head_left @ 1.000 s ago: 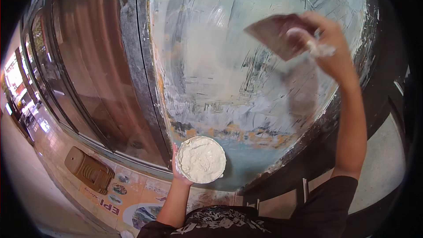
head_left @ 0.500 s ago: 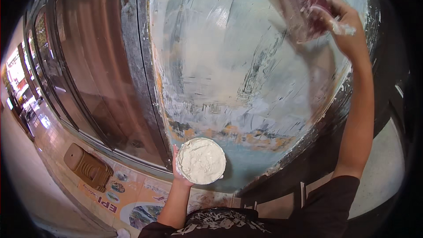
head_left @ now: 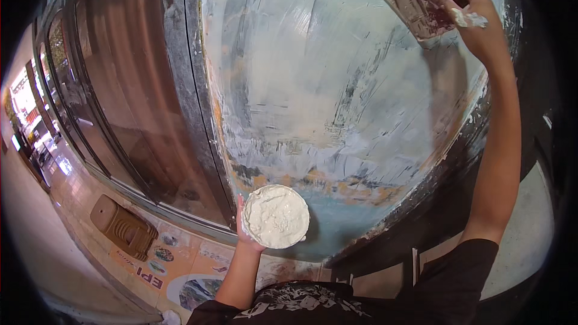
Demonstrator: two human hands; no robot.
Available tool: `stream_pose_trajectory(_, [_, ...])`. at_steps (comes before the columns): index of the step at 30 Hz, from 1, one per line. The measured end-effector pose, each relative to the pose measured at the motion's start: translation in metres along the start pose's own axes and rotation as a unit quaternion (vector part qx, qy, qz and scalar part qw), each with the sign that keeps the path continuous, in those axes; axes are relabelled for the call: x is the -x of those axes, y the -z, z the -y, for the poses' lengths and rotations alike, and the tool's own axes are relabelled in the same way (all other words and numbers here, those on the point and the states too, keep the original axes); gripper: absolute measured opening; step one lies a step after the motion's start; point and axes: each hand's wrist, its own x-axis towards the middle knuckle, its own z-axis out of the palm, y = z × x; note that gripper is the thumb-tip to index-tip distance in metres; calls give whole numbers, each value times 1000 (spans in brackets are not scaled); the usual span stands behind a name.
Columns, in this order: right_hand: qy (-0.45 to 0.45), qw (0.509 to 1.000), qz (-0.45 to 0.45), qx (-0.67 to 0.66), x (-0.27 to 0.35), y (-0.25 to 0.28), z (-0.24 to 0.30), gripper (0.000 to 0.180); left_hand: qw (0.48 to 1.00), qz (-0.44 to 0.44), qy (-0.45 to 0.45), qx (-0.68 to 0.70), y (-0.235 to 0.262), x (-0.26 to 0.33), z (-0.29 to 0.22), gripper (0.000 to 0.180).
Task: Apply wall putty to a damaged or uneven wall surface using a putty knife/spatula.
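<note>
Left hand (head_left: 245, 229) was cupped under a round bowl of white putty (head_left: 276, 216) low against the smeared wall (head_left: 313, 84), while the right hand (head_left: 475, 18) gripped a dark flat scraper (head_left: 412, 0) pressed way up top on that same wall.

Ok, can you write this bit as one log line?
left hand: holds putty bowl | right hand: presses scraper on wall
</note>
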Motion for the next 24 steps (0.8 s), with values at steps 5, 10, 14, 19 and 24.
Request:
stream_pose_trajectory(5, [137, 978, 154, -13, 83, -97, 64, 16, 999, -26, -19, -22, 1, 5, -7, 82])
stream_pose_trajectory(10, [121, 956, 233, 130, 115, -147, 62, 14, 1000, 5, 11, -7, 7, 3, -8, 84])
stream_pose_trajectory(14, [62, 998, 4, -18, 18, -32, -14, 28, 1000, 0, 20, -16, 5, 1, -11, 86])
stream_pose_trajectory(19, [11, 995, 2, -97, 21, -12, 3, 19, 998, -48, 2, -39, 9, 2, -23, 87])
stream_pose_trajectory(24, [96, 965, 240, 41, 86, -124, 70, 18, 1000, 7, 16, -20, 2, 4, -25, 88])
